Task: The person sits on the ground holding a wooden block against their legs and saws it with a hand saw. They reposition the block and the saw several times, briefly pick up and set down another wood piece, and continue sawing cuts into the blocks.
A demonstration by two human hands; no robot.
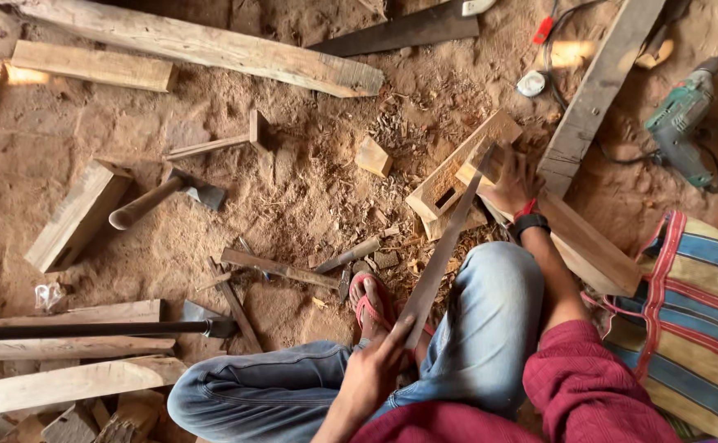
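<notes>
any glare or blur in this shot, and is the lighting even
Head view: mostly soft, even shade; blown-out sun patches on the plank at upper left and near the beam at upper right. Sharp overall; the left hand holding the long strip is slightly soft. Wide-angle lens bends straight boards at the edges.

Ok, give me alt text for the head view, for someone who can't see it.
A seated person's left hand and right hand hold a long thin wooden strip at either end, its far end against a slotted wooden block on sawdust-covered ground. A hammer, planks and a green power drill lie around.
</notes>
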